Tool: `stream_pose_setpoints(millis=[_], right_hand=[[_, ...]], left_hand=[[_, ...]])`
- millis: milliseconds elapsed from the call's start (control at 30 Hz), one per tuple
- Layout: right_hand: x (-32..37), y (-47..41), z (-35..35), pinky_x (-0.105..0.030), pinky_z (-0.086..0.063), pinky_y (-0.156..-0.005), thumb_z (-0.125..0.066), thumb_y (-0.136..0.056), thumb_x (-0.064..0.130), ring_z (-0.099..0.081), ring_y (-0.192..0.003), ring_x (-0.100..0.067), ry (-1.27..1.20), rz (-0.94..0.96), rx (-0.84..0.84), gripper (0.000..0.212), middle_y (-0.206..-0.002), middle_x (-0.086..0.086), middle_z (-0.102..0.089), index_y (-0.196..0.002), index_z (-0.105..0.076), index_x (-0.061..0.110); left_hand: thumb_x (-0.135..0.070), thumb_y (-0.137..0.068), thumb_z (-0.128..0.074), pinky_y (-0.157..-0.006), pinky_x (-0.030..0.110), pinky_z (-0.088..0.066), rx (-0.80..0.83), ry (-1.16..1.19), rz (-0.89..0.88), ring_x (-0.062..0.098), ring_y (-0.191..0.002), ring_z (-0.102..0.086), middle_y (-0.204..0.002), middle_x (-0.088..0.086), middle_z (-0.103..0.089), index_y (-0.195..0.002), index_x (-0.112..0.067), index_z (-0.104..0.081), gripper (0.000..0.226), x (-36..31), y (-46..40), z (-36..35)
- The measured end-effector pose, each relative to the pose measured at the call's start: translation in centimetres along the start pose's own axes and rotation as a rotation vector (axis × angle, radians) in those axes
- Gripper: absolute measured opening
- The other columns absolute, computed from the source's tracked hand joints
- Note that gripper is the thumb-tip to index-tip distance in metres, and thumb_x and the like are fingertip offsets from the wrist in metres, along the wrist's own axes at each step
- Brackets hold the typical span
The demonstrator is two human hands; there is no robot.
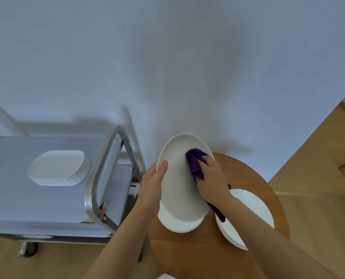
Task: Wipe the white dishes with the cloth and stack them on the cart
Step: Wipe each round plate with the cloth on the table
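My left hand (153, 183) grips the left rim of a white oval dish (179, 190), held tilted above the round wooden table (187, 250). Against the dish's upper right face my right hand (211, 178) presses a purple cloth (195, 163); the cloth's tail hangs under my wrist. Beneath the held dish lies a stack of white oval dishes (177, 224). Another stack of white dishes (248, 210) sits on the table's right side, partly hidden by my right forearm. To the left, the cart (36, 208) carries a stack of several white rectangular dishes (58, 168).
The cart has a grey top, a metal handle frame (101, 174) facing the table and a caster wheel (29, 249) at its lower left. A pale wall stands behind the cart and table. Wooden floor (318, 178) runs to the right and along the bottom.
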State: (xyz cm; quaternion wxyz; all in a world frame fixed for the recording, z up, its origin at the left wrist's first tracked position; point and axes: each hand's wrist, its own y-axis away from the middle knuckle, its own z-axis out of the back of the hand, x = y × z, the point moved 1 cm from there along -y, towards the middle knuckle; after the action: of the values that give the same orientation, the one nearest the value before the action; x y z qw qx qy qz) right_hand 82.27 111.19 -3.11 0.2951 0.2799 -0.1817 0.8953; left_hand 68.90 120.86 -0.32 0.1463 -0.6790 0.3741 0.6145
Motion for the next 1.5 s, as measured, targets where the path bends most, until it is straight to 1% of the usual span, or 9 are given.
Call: stream_pose_setpoints(millis=[267, 367, 500, 633, 800, 867, 1000, 1333, 1500], right_hand=[[1.7, 3.5, -4.6, -0.025, -0.032, -0.101, -0.051, -0.083, 0.02, -0.037, -0.119, -0.016, -0.127, 0.169, 0.229, 0.058, -0.136, 0.001, -0.043, -0.139, -0.04, 0.025], [-0.8, 5.9, -6.3, -0.018, -0.029, -0.101, -0.055, -0.085, 0.019, -0.03, -0.12, -0.005, -0.13, 0.086, 0.445, 0.058, -0.138, 0.01, -0.036, -0.139, -0.037, 0.031], [-3.9, 6.3, -6.7, -0.022, -0.04, -0.087, -0.044, -0.093, 0.02, -0.044, -0.106, -0.013, -0.029, -0.126, 0.582, 0.029, -0.125, 0.004, -0.048, -0.119, -0.056, 0.019], [-5.8, 5.7, -6.3, -0.02, -0.046, -0.063, -0.048, -0.094, 0.024, -0.057, -0.075, -0.01, -0.258, -0.557, 0.428, 0.008, -0.09, 0.0, -0.06, -0.09, -0.053, 0.02], [-8.1, 5.5, -6.0, -0.034, -0.051, -0.072, -0.056, -0.092, 0.023, -0.063, -0.083, -0.023, -0.532, -0.946, 0.233, 0.013, -0.088, -0.008, -0.065, -0.102, -0.057, 0.015], [-8.6, 5.6, -6.1, -0.029, -0.05, -0.062, -0.06, -0.09, 0.025, -0.063, -0.078, -0.02, -0.615, -1.026, 0.195, 0.01, -0.084, -0.004, -0.064, -0.097, -0.055, 0.02], [-9.1, 5.8, -6.7, -0.007, -0.038, -0.037, -0.061, -0.089, 0.025, -0.057, -0.065, -0.008, -0.597, -1.007, 0.13, 0.012, -0.074, 0.006, -0.059, -0.087, -0.05, 0.028], [-10.4, 6.0, -8.0, -0.009, -0.039, -0.046, -0.058, -0.091, 0.026, -0.059, -0.066, -0.008, -0.445, -0.971, 0.199, 0.016, -0.074, 0.006, -0.059, -0.081, -0.046, 0.03], [-11.0, 6.2, -8.0, -0.009, -0.041, -0.045, -0.059, -0.091, 0.023, -0.06, -0.067, -0.01, -0.439, -0.956, 0.219, 0.018, -0.076, 0.006, -0.059, -0.083, -0.045, 0.03]], left_hand=[[-0.034, -0.097, -0.05, -0.095, 0.043, -0.051, -0.108, -0.048, 0.115, 0.024, -0.105, -0.064, -0.104, 0.006, -0.072, -0.104, -0.025, -0.068, 0.021, 3.2, -1.4, 1.0], [-0.04, -0.096, -0.049, -0.085, 0.04, -0.055, -0.16, -0.064, 0.149, 0.025, -0.1, -0.065, -0.105, 0.006, -0.071, -0.115, -0.023, -0.064, 0.03, 4.7, -1.9, 2.5], [-0.043, -0.098, -0.045, -0.09, 0.047, -0.052, -0.204, -0.088, 0.248, 0.026, -0.106, -0.06, -0.117, 0.007, -0.06, -0.129, -0.019, -0.045, 0.039, 7.6, -3.3, 4.2], [-0.051, -0.097, -0.043, -0.091, 0.053, -0.051, -0.225, -0.066, 0.431, 0.031, -0.112, -0.057, -0.127, 0.009, -0.056, -0.136, -0.023, -0.039, 0.048, 11.3, -4.6, 4.6], [-0.053, -0.094, -0.047, -0.093, 0.059, -0.049, -0.326, 0.024, 0.579, 0.033, -0.112, -0.058, -0.126, 0.006, -0.06, -0.136, -0.029, -0.046, 0.048, 15.4, -5.9, 4.9], [-0.05, -0.094, -0.05, -0.09, 0.056, -0.051, -0.385, 0.017, 0.599, 0.031, -0.106, -0.061, -0.119, 0.005, -0.063, -0.13, -0.027, -0.052, 0.042, 16.3, -6.5, 4.8], [-0.048, -0.095, -0.05, -0.092, 0.054, -0.051, -0.448, -0.033, 0.643, 0.031, -0.106, -0.061, -0.117, 0.005, -0.064, -0.116, -0.028, -0.056, 0.03, 18.0, -7.6, 4.9], [-0.048, -0.097, -0.044, -0.101, 0.055, -0.044, -0.479, -0.213, 0.716, 0.034, -0.12, -0.054, -0.13, 0.011, -0.058, -0.133, -0.015, -0.05, 0.05, 20.7, -9.1, 5.6], [-0.046, -0.099, -0.039, -0.099, 0.052, -0.047, -0.437, -0.562, 0.623, 0.036, -0.116, -0.055, -0.129, 0.018, -0.056, -0.128, -0.006, -0.051, 0.051, 21.5, -8.9, 6.2]])
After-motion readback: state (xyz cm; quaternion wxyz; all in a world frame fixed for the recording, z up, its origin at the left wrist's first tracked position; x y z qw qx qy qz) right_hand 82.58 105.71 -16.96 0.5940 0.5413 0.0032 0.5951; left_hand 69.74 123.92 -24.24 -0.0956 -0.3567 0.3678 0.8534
